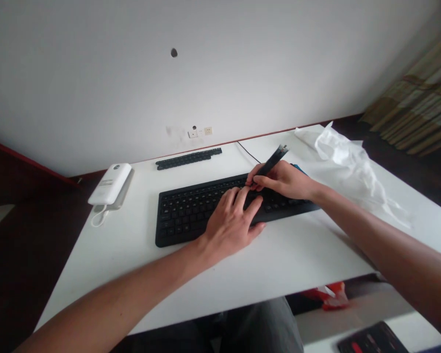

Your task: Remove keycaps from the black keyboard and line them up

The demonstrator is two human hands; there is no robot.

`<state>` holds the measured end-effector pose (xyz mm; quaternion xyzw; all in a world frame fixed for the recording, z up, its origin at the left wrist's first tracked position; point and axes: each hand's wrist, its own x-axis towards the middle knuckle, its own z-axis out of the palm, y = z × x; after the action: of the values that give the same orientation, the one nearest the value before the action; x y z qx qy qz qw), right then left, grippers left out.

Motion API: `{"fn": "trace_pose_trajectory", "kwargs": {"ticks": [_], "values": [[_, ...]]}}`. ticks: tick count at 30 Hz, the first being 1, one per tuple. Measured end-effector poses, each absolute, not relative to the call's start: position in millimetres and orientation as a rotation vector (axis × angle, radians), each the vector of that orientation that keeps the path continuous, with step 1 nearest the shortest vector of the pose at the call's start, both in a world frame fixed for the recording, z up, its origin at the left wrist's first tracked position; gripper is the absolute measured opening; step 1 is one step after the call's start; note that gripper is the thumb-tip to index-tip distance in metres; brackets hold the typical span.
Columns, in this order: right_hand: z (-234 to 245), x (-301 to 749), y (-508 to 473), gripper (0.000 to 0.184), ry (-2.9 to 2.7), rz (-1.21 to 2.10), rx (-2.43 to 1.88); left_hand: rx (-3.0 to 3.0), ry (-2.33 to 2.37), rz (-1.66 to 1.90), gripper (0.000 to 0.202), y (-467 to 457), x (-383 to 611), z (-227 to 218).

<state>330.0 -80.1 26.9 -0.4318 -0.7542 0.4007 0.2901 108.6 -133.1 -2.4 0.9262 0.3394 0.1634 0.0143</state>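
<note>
A black keyboard (185, 208) lies across the middle of a white table (286, 260). My left hand (230, 223) rests flat on the keys with its fingers stretched out. My right hand (284, 180) is closed round a thin dark stick-like tool (274, 161), held like a pen. The tool's lower end points down at the keyboard's top row, just beyond my left fingertips. A blue thing peeks out behind my right hand, mostly hidden.
A row of loose black keys (189, 158) lies near the table's far edge. A white power bank (110, 184) with a cable sits at the left. A crumpled white plastic bag (347, 159) lies at the right. A black cable (248, 152) runs back toward the wall.
</note>
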Motion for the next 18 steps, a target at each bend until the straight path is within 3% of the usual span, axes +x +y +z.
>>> {"fn": "trace_pose_trajectory", "kwargs": {"ticks": [11, 18], "values": [[36, 318, -95, 0.026, -2.322, 0.627, -1.129, 3.028, 1.068, 0.421, 0.06, -142, 112, -10], [33, 317, -95, 0.027, -2.244, 0.634, -1.142, 3.039, 1.08, 0.406, 0.06, -144, 112, -10]]}}
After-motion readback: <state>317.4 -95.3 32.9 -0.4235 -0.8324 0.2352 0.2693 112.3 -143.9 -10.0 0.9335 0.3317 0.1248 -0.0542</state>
